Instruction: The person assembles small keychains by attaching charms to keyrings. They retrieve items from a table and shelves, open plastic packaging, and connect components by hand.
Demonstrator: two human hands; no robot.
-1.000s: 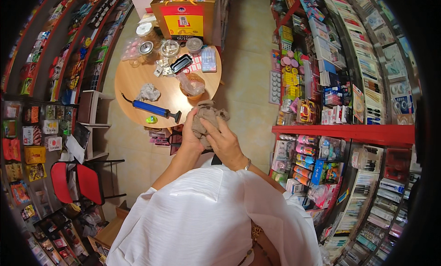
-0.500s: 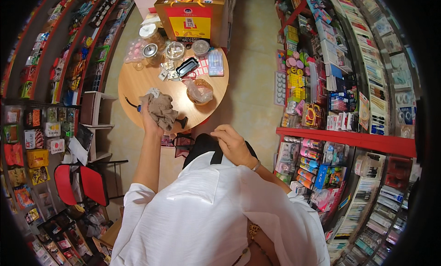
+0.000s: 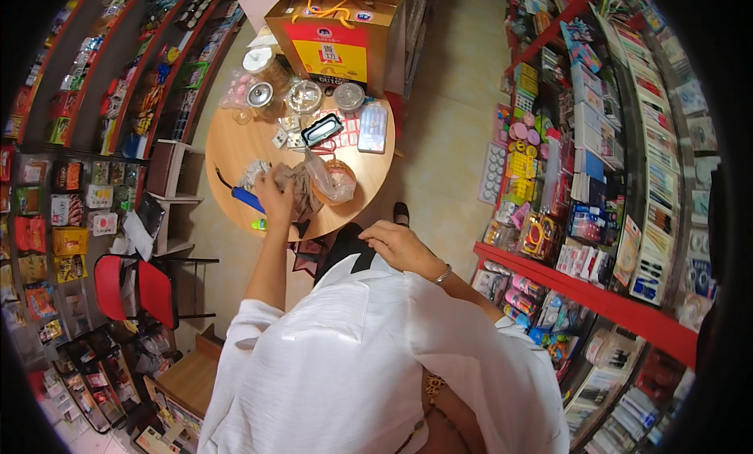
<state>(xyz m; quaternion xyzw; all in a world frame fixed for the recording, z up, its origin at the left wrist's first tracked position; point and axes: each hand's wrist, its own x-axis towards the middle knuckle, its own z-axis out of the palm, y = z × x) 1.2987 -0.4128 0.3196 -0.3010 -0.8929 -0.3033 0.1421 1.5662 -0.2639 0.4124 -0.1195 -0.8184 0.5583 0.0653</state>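
On the front part of the round wooden table (image 3: 235, 152), my left hand (image 3: 276, 201) is closed on a crumpled grey-brown cloth (image 3: 301, 193). A whitish crumpled piece (image 3: 256, 170) lies just behind its fingers. The cloth touches or nearly touches a round woven-looking container (image 3: 342, 181) with clear plastic over it. Left of the hand lies a tool with a blue handle (image 3: 248, 198) and a black curved end. A small green item (image 3: 259, 225) sits at the table's front edge. Over my lap hangs my right hand (image 3: 401, 248), fingers loosely stretched, holding nothing visible.
Behind stand lidded jars (image 3: 304, 97), a black-rimmed tray (image 3: 322, 129), a clear flat case (image 3: 372, 129) and a tall paper bag (image 3: 337, 46). Packed shelves (image 3: 588, 285) line the right, more (image 3: 74, 195) the left. A red folding chair (image 3: 157, 293) is at lower left.
My left hand has brought the cloth rightward, beside the woven-looking container, and turned knuckles up. More of the blue handle and the green item now show. My right hand stays over my lap.
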